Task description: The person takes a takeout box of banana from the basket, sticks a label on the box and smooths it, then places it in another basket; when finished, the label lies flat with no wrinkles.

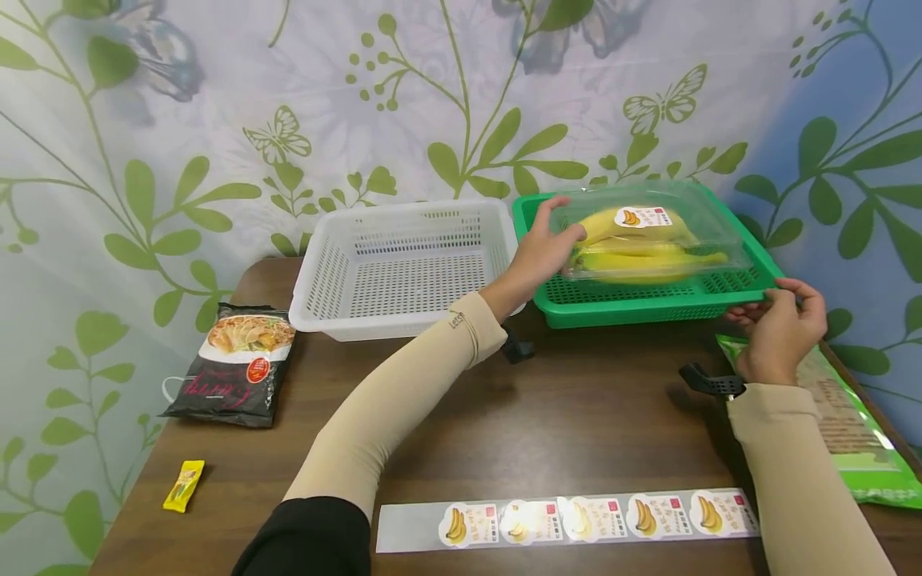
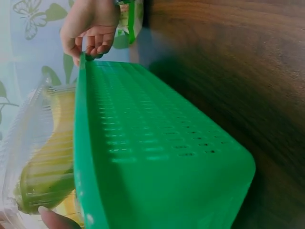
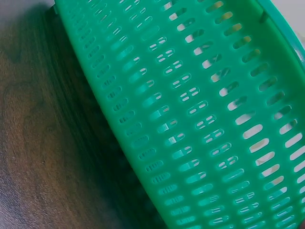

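A clear plastic box of bananas (image 1: 641, 260) with a banana sticker on its lid is over the green basket (image 1: 627, 312). My left hand (image 1: 539, 248) grips the box's left end, thumb on the near side. In the left wrist view only the thumb (image 2: 57, 220) of that hand shows, beside the box. My right hand (image 1: 785, 332) pinches the basket's rim at the near right corner. The right wrist view is filled by the basket's slotted side (image 3: 186, 114); that hand's grip is hidden there.
A white basket (image 1: 403, 320) stands left of the green one. A black food packet (image 1: 238, 368) and a small yellow packet (image 1: 184, 486) lie at the left. A sticker strip (image 1: 410, 528) lies in front, and a green bag (image 1: 857, 432) lies under the right arm.
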`<state>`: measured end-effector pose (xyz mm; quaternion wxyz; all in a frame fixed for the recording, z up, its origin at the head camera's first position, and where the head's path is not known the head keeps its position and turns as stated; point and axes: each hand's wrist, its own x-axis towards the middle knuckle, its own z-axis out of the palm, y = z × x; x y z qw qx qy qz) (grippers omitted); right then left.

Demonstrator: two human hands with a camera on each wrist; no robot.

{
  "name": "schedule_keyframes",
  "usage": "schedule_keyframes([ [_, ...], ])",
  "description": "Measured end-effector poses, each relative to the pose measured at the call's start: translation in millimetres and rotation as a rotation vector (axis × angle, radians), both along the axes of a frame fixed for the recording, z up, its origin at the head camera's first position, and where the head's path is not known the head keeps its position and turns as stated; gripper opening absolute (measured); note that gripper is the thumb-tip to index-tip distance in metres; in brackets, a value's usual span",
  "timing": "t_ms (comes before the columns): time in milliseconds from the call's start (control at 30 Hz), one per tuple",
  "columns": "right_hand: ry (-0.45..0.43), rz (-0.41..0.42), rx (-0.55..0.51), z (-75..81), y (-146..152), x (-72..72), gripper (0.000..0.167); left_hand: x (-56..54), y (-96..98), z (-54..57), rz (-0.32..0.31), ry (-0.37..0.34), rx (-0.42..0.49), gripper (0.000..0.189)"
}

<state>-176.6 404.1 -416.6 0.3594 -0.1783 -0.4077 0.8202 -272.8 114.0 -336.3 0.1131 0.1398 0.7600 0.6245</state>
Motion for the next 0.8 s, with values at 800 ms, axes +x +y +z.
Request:
schedule_keyframes([
  [800,-0.014,-0.006,0.024,1.4,-1.7,-0.1,0.013,-0.3,42.6,-26.3,0.007,-0.036,-0.09,0.059],
])
